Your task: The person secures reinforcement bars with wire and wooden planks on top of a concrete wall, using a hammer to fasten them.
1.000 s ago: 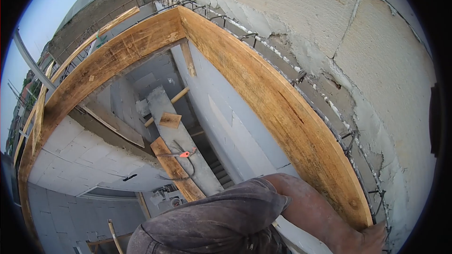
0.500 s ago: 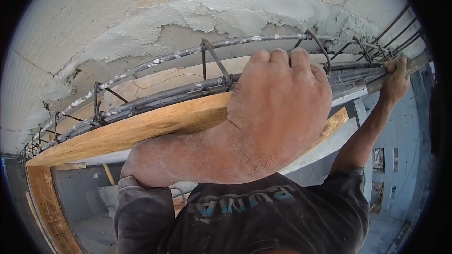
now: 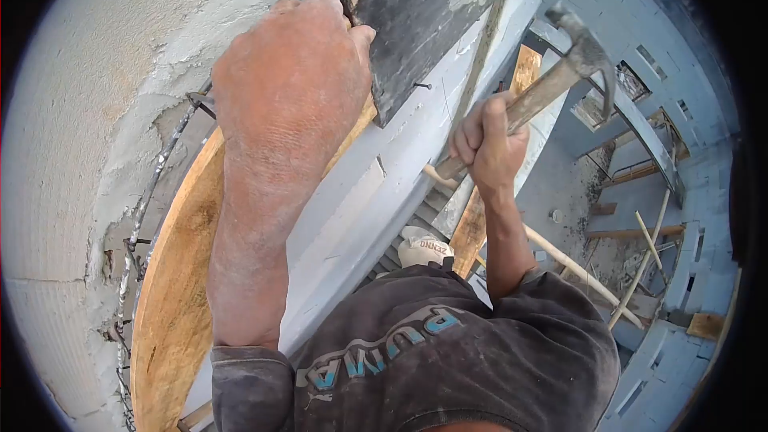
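Wooden-handled hammer [image 3: 549, 90] gripped in right hand [image 3: 491, 142], left hand [image 3: 294, 80] clasped over end of dark board [image 3: 424, 28]

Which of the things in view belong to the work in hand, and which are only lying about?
In the work:
hammer, in the right hand
dark board, at the left hand
nail, at its edge
long plank, near the left hand

Seemingly lying about:
small wood piece, on the floor below
white round thing, on the same floor

shirt [image 3: 480, 360]: dark grey, dusty | sleeves [image 3: 253, 388]: short | chest: blue-and-grey "PUMA" lettering [image 3: 410, 338]
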### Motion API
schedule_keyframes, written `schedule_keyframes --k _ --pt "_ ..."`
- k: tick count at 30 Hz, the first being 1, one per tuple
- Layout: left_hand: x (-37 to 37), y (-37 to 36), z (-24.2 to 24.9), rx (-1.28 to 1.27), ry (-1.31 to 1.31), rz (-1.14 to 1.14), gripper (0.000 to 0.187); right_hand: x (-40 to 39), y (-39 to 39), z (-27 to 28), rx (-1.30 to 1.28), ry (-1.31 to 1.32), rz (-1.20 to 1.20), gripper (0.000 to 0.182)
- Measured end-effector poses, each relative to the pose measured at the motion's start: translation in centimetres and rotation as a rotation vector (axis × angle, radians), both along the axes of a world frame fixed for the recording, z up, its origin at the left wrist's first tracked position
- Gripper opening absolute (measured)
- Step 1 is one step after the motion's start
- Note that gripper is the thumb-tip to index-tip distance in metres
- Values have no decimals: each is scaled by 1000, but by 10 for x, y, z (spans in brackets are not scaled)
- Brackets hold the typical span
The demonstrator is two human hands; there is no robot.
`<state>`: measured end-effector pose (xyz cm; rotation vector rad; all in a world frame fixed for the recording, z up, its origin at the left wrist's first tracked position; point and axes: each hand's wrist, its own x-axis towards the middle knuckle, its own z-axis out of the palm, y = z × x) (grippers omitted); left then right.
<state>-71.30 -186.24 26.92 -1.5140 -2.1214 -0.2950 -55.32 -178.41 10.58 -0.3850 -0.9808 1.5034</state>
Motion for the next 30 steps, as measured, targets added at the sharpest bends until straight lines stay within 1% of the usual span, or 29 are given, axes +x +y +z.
schedule_keyframes --k 2,3,6,9,10,12,14,15,19,22,25,28,29,30 --pt "1 1 1 -24 0 17 43 -7 -55 -42 -205 -124 99 34" --pt "2 1 2 -35 -3 25 43 -5 -72 -59 -220 -178 162 36" --pt "5 0 5 -69 -26 47 39 -7 -99 -74 -346 -63 177 38" --pt "6 2 8 -91 -58 57 36 -38 -110 -84 -394 82 47 38" --pt "6 1 8 -94 -74 63 36 -52 -112 -91 -459 -162 182 37" --pt "8 -2 4 -90 -77 65 36 -69 -110 -93 -561 -339 337 39" --pt "5 1 10 -66 -67 74 38 -59 -97 -82 -545 -331 386 39" --pt "5 -2 7 -91 -71 76 40 -50 -107 -84 -576 -333 413 39" --pt "2 1 2 -76 -10 57 41 -46 -105 -85 -528 -368 380 42" --pt "7 0 6 -92 -33 69 37 -32 -107 -77 -468 -355 288 36" --pt "8 0 6 -96 -25 84 39 -22 -97 -82 -472 -112 59 36" --pt "9 1 6 -94 -19 85 38 -35 -73 -90 -529 -238 -8 38" --pt "11 0 6 -103 -31 96 38 -38 -64 -98 -500 -448 173 36" --pt "12 0 6 -114 -40 103 38 -30 -64 -91 -496 -461 197 36"
